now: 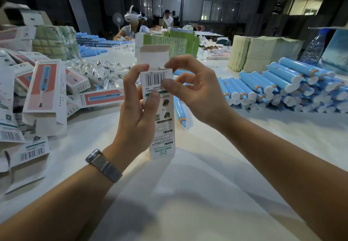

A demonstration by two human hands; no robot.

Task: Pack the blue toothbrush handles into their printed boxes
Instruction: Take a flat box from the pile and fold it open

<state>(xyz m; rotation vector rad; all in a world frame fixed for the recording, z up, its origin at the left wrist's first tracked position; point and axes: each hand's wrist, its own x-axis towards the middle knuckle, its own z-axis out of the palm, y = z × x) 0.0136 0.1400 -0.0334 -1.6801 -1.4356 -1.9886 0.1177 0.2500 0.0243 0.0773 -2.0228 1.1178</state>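
two hands (135, 112), one held box (160, 109), perhaps forty handles (282, 88)

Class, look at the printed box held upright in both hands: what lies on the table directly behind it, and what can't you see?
Behind the printed box, a blue toothbrush handle lies on the table, its orange-ringed tip toward the camera. The box and right hand cover its far end. The box's inside is hidden too.

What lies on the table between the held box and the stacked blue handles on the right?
In the head view, one loose blue handle lies just right of the held box; bare table runs on to the stack.

A white table (188, 193) bears stacked blue handles (282, 90), printed boxes (45, 90) and bagged brush heads (101, 71).
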